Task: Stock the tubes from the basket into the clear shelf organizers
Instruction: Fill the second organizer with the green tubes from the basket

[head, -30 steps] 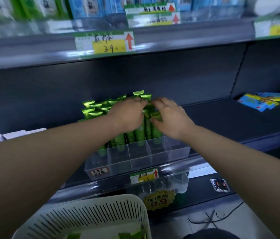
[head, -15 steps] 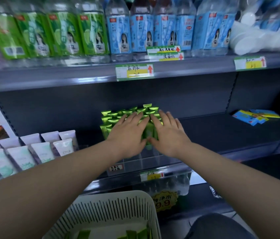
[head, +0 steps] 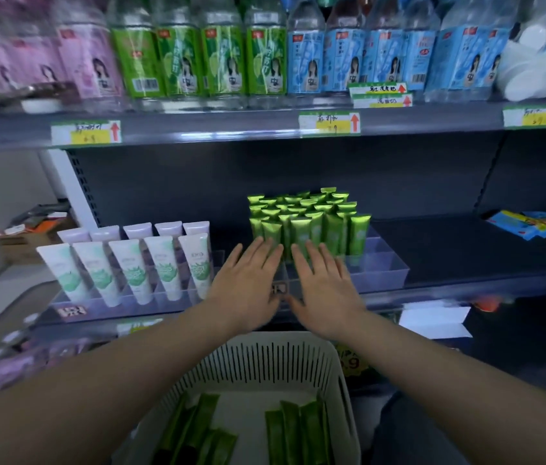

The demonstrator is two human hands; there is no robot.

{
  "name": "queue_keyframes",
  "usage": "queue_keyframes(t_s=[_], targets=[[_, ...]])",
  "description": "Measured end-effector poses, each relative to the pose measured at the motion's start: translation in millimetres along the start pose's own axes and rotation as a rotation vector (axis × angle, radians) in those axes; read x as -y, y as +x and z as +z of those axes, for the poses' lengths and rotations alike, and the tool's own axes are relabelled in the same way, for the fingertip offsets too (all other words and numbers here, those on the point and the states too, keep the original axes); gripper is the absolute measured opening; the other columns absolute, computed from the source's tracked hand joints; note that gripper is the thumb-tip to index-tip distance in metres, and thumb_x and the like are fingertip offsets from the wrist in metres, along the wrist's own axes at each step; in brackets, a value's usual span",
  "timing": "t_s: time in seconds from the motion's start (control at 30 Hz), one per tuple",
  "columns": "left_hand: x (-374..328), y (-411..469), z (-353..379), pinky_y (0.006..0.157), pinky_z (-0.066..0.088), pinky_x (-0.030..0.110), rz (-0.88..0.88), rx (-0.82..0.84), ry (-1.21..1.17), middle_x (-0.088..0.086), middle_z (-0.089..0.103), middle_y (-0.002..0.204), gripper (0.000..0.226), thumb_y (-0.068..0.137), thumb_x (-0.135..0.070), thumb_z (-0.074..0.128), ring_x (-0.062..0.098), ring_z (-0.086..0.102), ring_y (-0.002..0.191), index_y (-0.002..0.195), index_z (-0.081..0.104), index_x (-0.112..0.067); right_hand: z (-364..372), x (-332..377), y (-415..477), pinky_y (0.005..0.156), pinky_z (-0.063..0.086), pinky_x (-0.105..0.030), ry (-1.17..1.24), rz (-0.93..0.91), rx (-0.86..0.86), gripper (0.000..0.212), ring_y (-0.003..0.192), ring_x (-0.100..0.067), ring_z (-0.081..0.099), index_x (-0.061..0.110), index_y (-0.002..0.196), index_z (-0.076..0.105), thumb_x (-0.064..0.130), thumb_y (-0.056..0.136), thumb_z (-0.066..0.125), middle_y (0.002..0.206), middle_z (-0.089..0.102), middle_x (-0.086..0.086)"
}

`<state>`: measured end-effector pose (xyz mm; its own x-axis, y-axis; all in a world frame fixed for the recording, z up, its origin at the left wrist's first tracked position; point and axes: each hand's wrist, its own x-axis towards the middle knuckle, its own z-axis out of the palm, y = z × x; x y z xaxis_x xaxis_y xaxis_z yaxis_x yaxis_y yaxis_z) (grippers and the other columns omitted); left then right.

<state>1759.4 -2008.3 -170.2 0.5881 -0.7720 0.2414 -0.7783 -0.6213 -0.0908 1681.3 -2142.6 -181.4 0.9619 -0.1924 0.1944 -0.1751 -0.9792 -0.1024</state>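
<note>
Green tubes (head: 308,226) are packed in the clear organizer (head: 382,273); several are left in the basket (head: 265,360). Left hand (head: 248,290) and right hand (head: 327,292) are spread flat, empty.

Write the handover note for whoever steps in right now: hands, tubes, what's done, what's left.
Hands: left hand and right hand both open, fingers straight, holding nothing, at the front of the clear organizer.
Done: many green tubes stand upright in it.
Left: several loose tubes lie in the basket below; the organizer's front compartments look unfilled.
</note>
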Motion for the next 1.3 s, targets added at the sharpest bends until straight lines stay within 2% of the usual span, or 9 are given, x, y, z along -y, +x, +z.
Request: queue_keyframes(t_s=[0.17, 0.47, 0.63, 0.87, 1.03, 1.17, 1.3], targets=[[8, -37, 24, 0.120, -0.001, 0.038, -0.042, 0.021, -0.026, 0.002, 0.003, 0.159, 0.078, 0.092, -0.047, 0.043, 0.018, -0.003, 0.147, 0.151, 0.002, -0.017, 25, 22, -14, 0.120, -0.001, -0.044, 0.028, -0.028, 0.052, 0.079, 0.146, -0.024, -0.010, 0.020, 0.150, -0.010, 0.048, 0.094, 0.039, 0.158, -0.010, -0.005], [17, -84, 87, 0.121, 0.001, 0.039, -0.065, 0.155, -0.067, 0.004, 0.000, 0.159, 0.079, 0.092, -0.049, 0.040, 0.019, -0.003, 0.147, 0.151, 0.000, -0.015, 87, 40, -39, 0.120, -0.001, -0.041, 0.051, -0.079, 0.224, 0.080, 0.146, -0.023, -0.010, 0.019, 0.150, -0.009, 0.046, 0.095, 0.042, 0.158, -0.012, -0.005], [19, -99, 119, 0.120, 0.001, 0.036, -0.072, 0.211, -0.144, 0.005, 0.010, 0.159, 0.073, 0.092, -0.041, 0.041, 0.018, 0.005, 0.147, 0.151, 0.007, -0.013, 120, 41, -43, 0.120, 0.002, -0.041, 0.152, -0.073, 0.292, 0.081, 0.146, -0.022, -0.005, 0.016, 0.150, -0.005, 0.042, 0.093, 0.047, 0.159, -0.004, -0.006], [30, -105, 163, 0.120, 0.008, 0.031, -0.067, 0.341, -0.261, 0.003, 0.016, 0.157, 0.069, 0.093, -0.035, 0.044, 0.016, 0.012, 0.145, 0.150, 0.013, -0.014, 167, 31, -40, 0.118, 0.003, -0.033, 0.186, -0.028, 0.397, 0.078, 0.146, -0.023, 0.002, 0.016, 0.150, -0.002, 0.044, 0.094, 0.044, 0.158, 0.001, -0.008], [38, -101, 190, 0.118, 0.018, 0.031, -0.118, 0.457, -0.329, 0.004, 0.022, 0.155, 0.068, 0.091, -0.034, 0.047, 0.018, 0.021, 0.142, 0.149, 0.018, -0.013, 196, 23, -31, 0.120, 0.011, -0.036, 0.227, 0.039, 0.502, 0.078, 0.145, -0.025, 0.008, 0.018, 0.150, 0.000, 0.043, 0.093, 0.046, 0.158, 0.004, -0.006], [38, -93, 206, 0.110, 0.027, 0.029, -0.147, 0.528, -0.383, 0.004, 0.031, 0.150, 0.065, 0.090, -0.031, 0.050, 0.020, 0.032, 0.135, 0.147, 0.023, -0.014, 219, 19, -23, 0.118, 0.016, -0.043, 0.249, 0.111, 0.590, 0.082, 0.144, -0.026, 0.013, 0.020, 0.150, -0.001, 0.044, 0.091, 0.049, 0.157, 0.008, -0.004], [38, -86, 229, 0.101, 0.039, 0.032, -0.149, 0.650, -0.375, 0.006, 0.040, 0.140, 0.058, 0.088, -0.029, 0.054, 0.022, 0.042, 0.125, 0.140, 0.033, -0.013, 242, 17, -19, 0.117, 0.019, -0.038, 0.252, 0.116, 0.694, 0.082, 0.139, -0.027, 0.020, 0.018, 0.150, 0.005, 0.042, 0.088, 0.054, 0.154, 0.016, -0.006]])
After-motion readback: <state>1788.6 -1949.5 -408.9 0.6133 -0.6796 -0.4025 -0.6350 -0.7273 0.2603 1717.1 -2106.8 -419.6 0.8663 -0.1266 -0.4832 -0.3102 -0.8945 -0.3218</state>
